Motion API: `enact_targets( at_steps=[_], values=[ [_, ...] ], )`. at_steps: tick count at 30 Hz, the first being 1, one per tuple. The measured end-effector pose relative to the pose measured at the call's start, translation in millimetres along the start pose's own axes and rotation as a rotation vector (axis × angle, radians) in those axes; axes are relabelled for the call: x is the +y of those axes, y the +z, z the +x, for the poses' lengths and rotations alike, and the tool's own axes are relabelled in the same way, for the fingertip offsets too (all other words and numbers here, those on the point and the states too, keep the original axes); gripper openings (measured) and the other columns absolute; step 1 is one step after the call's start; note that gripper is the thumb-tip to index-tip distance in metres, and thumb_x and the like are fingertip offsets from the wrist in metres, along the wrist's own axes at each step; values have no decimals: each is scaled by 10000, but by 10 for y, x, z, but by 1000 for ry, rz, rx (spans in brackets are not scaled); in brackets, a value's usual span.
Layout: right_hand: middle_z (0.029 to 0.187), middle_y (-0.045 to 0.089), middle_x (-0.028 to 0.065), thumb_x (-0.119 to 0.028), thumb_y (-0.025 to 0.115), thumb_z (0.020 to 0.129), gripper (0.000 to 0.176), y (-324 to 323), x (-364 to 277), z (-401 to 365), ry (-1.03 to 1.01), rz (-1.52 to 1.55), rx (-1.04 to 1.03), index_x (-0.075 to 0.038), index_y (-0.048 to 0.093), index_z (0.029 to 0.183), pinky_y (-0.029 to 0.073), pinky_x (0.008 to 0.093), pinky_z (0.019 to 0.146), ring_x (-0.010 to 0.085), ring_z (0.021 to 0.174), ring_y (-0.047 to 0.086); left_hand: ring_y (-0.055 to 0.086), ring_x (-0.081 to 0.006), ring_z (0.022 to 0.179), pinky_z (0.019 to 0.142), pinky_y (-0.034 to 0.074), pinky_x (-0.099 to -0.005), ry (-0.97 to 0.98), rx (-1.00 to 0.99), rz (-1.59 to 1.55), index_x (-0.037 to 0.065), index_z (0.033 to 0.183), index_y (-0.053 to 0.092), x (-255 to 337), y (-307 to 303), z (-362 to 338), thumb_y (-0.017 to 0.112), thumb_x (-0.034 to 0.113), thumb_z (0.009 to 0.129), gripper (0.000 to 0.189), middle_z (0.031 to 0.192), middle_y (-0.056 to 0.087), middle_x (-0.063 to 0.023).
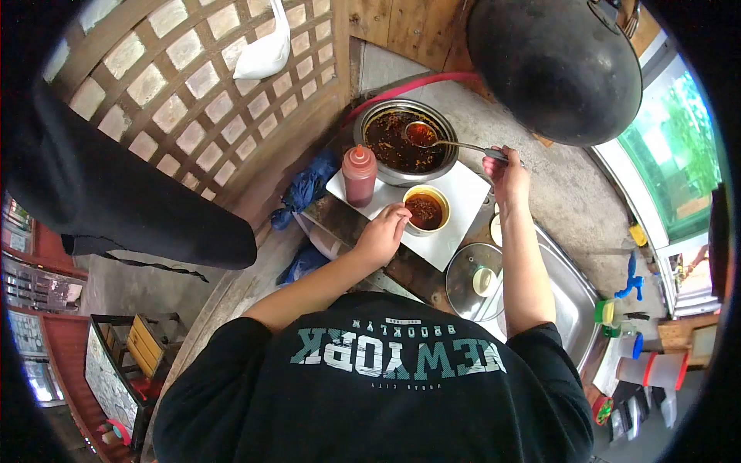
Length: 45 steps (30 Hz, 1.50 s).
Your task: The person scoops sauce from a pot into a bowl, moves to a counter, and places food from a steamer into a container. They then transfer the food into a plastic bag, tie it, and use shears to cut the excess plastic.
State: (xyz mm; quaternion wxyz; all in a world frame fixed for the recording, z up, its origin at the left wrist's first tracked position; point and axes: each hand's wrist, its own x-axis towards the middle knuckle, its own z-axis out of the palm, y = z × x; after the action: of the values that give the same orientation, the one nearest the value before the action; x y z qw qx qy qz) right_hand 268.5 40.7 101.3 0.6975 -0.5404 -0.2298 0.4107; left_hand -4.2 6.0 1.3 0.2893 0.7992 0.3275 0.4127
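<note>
My right hand is closed around the dark handle of a ladle. The ladle's bowl, with reddish oil in it, is over a metal pot of dark, oily sauce with bits in it. My left hand grips the near-left rim of a small pale bowl, which has similar dark red sauce inside. Left of that bowl stands a red squeeze bottle, partly filled. Bowl and bottle rest on a white board, close to the pot.
A glass lid with a pale knob lies right of my left forearm. Beyond my right arm is a metal sink with a blue tap. A large black wok hangs at upper right. Blue plastic bags sit by the lattice wall.
</note>
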Motion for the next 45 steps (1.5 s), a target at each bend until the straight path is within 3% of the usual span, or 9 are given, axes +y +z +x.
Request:
enact_targets(
  at_steps=[17, 26, 32, 39, 40, 45],
  values=[
    [729, 647, 138, -217, 496, 909, 298, -92, 174, -21, 43, -12, -4, 57, 613, 929, 533, 282, 583, 204, 608, 631, 581, -373, 955, 799, 490, -429, 49, 29, 4, 37, 1019, 529, -65, 40, -23, 512, 123, 927, 127, 1088, 572, -174],
    [714, 636, 150, -224, 504, 910, 315, -334, -193, -470, 23, -21, -18, 68, 610, 961, 502, 278, 555, 192, 573, 602, 579, -345, 997, 864, 469, -405, -67, -12, -5, 30, 1009, 577, -24, 28, -22, 499, 127, 941, 142, 1090, 595, -151],
    [678, 634, 141, -225, 514, 900, 305, -597, -146, -811, 70, -56, 30, 59, 619, 937, 471, 275, 511, 189, 536, 592, 595, -349, 966, 840, 481, -401, -35, 23, -21, 29, 1001, 584, -9, 21, -11, 502, 128, 940, 142, 1077, 600, -156],
    [694, 633, 132, -238, 474, 926, 339, -654, 11, -1151, 40, -224, 119, 60, 630, 966, 471, 271, 540, 172, 566, 590, 599, -346, 969, 834, 485, -395, -48, 27, 1, 19, 984, 589, -14, 36, -4, 504, 122, 937, 141, 1075, 608, -163],
    [696, 641, 148, -241, 538, 887, 303, -666, 62, -1183, 6, -193, 118, 44, 624, 942, 477, 266, 517, 180, 519, 596, 599, -345, 970, 836, 484, -396, -46, 27, -5, 20, 982, 591, -19, 35, -4, 504, 124, 937, 143, 1075, 608, -163],
    [752, 653, 135, -184, 554, 932, 227, -622, 205, -1381, -129, -295, 3, 30, 629, 937, 486, 255, 552, 159, 581, 615, 599, -346, 972, 843, 483, -397, -76, 6, -6, 16, 977, 596, 36, 17, 3, 503, 126, 938, 149, 1071, 608, -167]
  ],
)
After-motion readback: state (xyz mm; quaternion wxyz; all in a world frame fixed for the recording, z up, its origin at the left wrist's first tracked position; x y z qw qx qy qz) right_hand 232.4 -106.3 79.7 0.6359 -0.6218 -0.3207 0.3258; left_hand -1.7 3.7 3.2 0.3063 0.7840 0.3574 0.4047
